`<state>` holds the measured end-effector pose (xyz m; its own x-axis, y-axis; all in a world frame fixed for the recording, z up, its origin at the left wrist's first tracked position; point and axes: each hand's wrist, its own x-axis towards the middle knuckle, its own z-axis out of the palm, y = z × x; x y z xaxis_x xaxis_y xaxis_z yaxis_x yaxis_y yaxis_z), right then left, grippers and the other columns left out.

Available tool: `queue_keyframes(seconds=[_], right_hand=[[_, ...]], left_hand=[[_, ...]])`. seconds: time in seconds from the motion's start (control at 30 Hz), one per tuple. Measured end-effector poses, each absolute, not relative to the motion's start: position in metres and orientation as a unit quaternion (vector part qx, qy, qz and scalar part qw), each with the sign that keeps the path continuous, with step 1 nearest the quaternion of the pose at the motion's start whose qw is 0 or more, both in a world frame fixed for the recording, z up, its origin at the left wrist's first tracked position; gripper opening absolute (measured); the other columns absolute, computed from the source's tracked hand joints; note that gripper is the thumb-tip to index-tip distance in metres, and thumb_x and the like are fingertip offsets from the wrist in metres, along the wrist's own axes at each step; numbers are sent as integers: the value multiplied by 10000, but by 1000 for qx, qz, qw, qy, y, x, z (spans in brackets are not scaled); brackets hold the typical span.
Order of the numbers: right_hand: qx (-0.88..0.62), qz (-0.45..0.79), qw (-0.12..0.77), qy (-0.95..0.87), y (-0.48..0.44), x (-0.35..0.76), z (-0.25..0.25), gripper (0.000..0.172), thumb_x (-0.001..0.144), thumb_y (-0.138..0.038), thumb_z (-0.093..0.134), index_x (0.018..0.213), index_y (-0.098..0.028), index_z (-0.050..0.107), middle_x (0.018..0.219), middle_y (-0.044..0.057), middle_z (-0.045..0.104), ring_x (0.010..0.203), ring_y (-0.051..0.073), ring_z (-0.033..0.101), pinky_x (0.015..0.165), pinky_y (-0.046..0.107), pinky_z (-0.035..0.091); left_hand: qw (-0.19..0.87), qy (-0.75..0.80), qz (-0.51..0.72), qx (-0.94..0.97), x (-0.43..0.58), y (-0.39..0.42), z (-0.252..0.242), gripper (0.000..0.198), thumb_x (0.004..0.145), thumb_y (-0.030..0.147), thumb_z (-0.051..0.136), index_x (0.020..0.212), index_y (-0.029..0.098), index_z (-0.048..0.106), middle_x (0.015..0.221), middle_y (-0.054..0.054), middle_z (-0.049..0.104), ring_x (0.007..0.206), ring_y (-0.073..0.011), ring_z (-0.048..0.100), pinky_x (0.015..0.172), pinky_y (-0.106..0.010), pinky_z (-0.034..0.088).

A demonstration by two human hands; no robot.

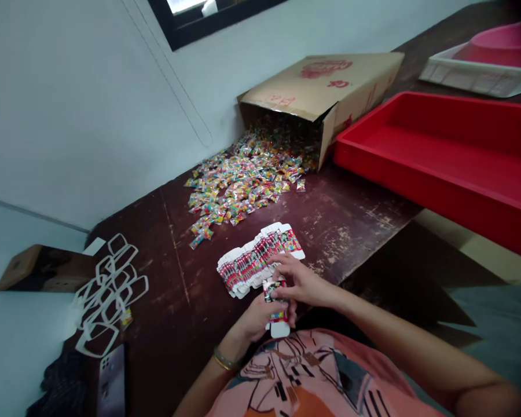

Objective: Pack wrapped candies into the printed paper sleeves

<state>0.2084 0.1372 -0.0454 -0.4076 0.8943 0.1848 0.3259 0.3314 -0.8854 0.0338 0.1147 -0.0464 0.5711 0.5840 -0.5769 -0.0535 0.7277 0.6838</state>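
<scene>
Close to my body, my left hand (259, 317) is wrapped round a small printed candy box (276, 315) in red, white and several bright colours, with a white flap at its lower end. My right hand (298, 282) reaches over from the right, its thumb and fingers at the upper end of that box. Whether its fingers pinch the box there, I cannot make out. Just beyond both hands lies a fanned row of flat, unfolded candy boxes (252, 263). Farther back spreads a heap of small clear-wrapped candy packets (243, 182).
A cardboard carton (316, 87) lies on its side, spilling packets. A red tray (451, 174) stands at right, with a white tray (473, 78) behind. At left are white plastic loops (108, 289), a brown box (52, 269) and a phone (112, 382) on the dark table (165, 255).
</scene>
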Motion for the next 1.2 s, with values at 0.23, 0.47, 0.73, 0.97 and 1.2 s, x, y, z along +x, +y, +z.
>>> queue_keyframes(seconds=[0.23, 0.47, 0.73, 0.97, 1.2], right_hand=[[-394, 449, 263, -757, 138, 213, -39, 50, 756, -223, 702, 739, -185, 674, 1315, 64, 505, 1232, 264, 446, 1040, 437, 330], [-291, 577, 248, -722, 139, 218, -40, 132, 809, -288, 637, 763, -174, 686, 1123, 41, 588, 1038, 200, 570, 920, 308, 440], [-431, 618, 339, -563, 97, 198, -64, 276, 792, -187, 587, 1017, -233, 433, 790, -32, 608, 595, 113, 546, 531, 204, 412], [-439, 673, 372, -465, 77, 194, -82, 340, 785, -333, 658, 972, -232, 393, 741, -59, 577, 501, 80, 523, 470, 192, 406], [-396, 769, 341, -369, 80, 201, -78, 327, 810, -467, 612, 902, -196, 453, 610, -62, 578, 463, 81, 545, 452, 184, 427]], left_hand=[[800, 463, 208, 321, 33, 111, -57, 226, 612, 216, 687, 773, 144, 544, 535, -9, 611, 453, -124, 536, 468, -219, 386], [797, 425, 157, 400, 26, 114, -60, 303, 598, 311, 771, 757, 119, 598, 624, -45, 656, 552, -156, 596, 556, -249, 448], [740, 536, 268, 305, 24, 90, -94, 553, 720, 661, 565, 867, 133, 635, 632, -20, 641, 613, -170, 589, 576, -267, 446], [877, 392, 230, 158, 33, 86, -74, 610, 745, 655, 537, 1054, 133, 605, 863, -98, 679, 862, -246, 644, 811, -370, 481], [892, 364, 209, 169, 32, 85, -70, 467, 714, 446, 579, 1018, 93, 607, 875, -121, 684, 857, -266, 645, 808, -377, 470]])
